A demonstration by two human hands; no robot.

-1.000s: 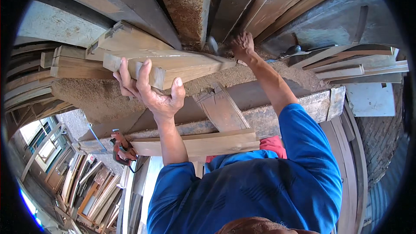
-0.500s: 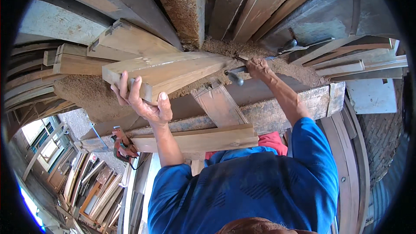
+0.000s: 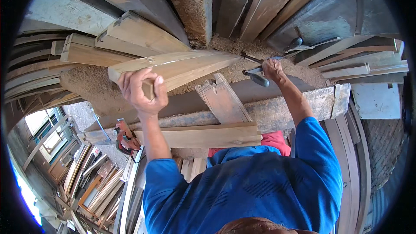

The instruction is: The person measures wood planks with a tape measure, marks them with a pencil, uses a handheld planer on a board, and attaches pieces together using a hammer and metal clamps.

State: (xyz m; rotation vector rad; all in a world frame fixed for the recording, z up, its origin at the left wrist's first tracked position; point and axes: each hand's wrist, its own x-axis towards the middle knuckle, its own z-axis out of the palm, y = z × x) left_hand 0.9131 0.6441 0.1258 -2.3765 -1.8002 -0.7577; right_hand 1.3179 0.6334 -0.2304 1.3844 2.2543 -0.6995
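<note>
A thick, pale wooden beam [image 3: 195, 67] lies slantwise across the bench, with a white line along its top. My left hand [image 3: 145, 89] is wrapped round its near left end, thumb on one side and fingers on the other. Past the beam's far right end, my right hand [image 3: 273, 68] is closed round a metal bar clamp [image 3: 256, 78] with a grey handle. The clamp's jaw end points toward the beam's tip; whether they touch is hard to tell. A short board [image 3: 223, 99] slopes between the beam and the bench's front edge.
Sawdust [image 3: 89, 86] covers much of the bench. Another plank [image 3: 208, 135] lies along the near edge, beside a red power tool [image 3: 125, 141]. Stacked timbers [image 3: 143, 34] stand at the back left, and a second grey-handled metal piece [image 3: 295, 43] lies back right. Wood scraps [image 3: 93, 186] pile up lower left.
My left hand has gone from spread fingers against the beam's end to a wrapped grip. My right hand and the clamp have shifted slightly right, away from the beam's tip. The whole view has shifted a little.
</note>
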